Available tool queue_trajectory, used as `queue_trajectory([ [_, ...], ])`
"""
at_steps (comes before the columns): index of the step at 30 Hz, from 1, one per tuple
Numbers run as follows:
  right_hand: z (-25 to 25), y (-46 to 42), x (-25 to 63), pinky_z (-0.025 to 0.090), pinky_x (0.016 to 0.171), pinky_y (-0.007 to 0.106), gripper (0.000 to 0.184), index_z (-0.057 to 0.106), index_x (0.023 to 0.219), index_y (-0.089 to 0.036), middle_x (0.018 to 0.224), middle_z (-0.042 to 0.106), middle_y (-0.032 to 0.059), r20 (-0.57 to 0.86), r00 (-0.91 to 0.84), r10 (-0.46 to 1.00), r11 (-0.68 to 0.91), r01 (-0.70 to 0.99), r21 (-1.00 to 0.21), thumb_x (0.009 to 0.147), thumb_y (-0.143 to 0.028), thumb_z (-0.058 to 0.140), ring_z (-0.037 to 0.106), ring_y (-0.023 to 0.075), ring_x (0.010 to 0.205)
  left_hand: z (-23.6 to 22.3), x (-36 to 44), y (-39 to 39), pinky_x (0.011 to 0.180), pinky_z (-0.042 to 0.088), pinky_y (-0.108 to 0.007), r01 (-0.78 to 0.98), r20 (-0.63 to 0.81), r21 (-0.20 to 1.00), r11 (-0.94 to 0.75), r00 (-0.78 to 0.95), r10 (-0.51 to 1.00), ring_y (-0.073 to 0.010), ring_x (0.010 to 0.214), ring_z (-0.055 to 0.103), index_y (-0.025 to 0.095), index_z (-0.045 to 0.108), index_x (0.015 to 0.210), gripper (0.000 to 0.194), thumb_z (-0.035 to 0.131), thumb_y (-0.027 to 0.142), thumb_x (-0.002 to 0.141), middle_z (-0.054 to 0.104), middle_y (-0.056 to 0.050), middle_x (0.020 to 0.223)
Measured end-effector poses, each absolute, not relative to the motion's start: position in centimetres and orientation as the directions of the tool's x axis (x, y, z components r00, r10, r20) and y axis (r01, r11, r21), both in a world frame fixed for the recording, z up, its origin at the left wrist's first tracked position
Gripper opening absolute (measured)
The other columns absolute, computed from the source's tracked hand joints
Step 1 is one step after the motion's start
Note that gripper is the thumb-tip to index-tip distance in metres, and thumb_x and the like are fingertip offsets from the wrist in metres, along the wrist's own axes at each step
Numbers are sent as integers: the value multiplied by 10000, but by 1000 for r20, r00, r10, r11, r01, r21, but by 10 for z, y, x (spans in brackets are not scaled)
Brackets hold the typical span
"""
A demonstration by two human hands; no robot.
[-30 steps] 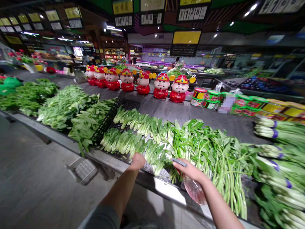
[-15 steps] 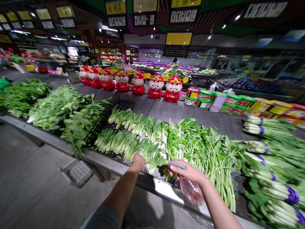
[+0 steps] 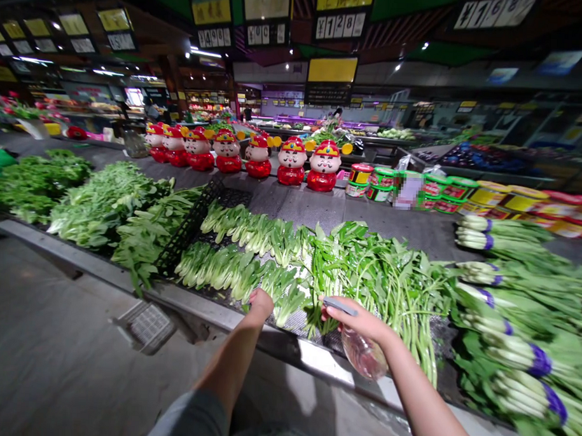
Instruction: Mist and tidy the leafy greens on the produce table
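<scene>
My left hand (image 3: pixel 261 304) is closed at the front row of small bok choy (image 3: pixel 232 270), its curled fingers mostly hidden behind the back of the hand. A bit of green shows beside it, but what the fingers hold cannot be made out. My right hand (image 3: pixel 352 317) grips a clear spray bottle (image 3: pixel 364 355) with a grey trigger head, whose nozzle points left toward the bok choy. A second row of bok choy (image 3: pixel 262 233) lies farther back. Just beyond my right hand spreads a heap of long-stemmed water spinach (image 3: pixel 380 265).
A metal edge (image 3: pixel 315 359) runs along the front of the stand. Black crate siding (image 3: pixel 188 233) divides off leafy greens (image 3: pixel 114 202) on the left. Purple-taped bundles (image 3: pixel 529 360) lie at right. Red figurine jars (image 3: pixel 324 168) and stacked tubs (image 3: pixel 457 192) line the back.
The view has shifted slightly, so the stand sits a little farther left and higher. Both hands keep nearly the same places, the right still on the spray bottle.
</scene>
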State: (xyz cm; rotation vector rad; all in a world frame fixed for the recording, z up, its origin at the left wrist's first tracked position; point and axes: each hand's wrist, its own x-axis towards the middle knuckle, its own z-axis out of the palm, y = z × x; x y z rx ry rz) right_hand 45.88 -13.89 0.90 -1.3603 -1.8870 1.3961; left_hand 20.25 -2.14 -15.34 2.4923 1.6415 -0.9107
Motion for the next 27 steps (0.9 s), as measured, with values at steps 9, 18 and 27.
queue_trajectory([
  [9, -19, -134, 482, 527, 865, 428, 538, 660, 808, -211, 861, 683, 57, -159, -391, 907, 110, 583, -805, 894, -692, 435, 633, 210, 803, -144, 220, -37, 792, 495, -478, 816, -482, -308, -489, 309, 819, -343, 910, 698, 147, 773, 972, 253, 597, 101, 797, 757, -201, 997],
  [18, -24, -144, 490, 509, 941, 453, 582, 698, 1072, -233, 1007, 711, 85, -151, -246, 957, 39, 628, -777, 843, -722, 481, 649, 268, 953, -134, 223, -47, 801, 495, -452, 826, -452, -298, -478, 319, 833, -319, 897, 688, 116, 765, 962, 222, 593, 182, 839, 751, -195, 970],
  [27, -23, -139, 489, 447, 1036, 485, 526, 684, 1069, -231, 1117, 696, 86, -75, -209, 975, 48, 529, -847, 884, -672, 467, 624, 280, 1061, -114, 233, -54, 886, 487, -416, 840, -370, -184, -511, 422, 827, -301, 1028, 668, 120, 749, 1006, 242, 565, 108, 850, 741, -175, 1053],
])
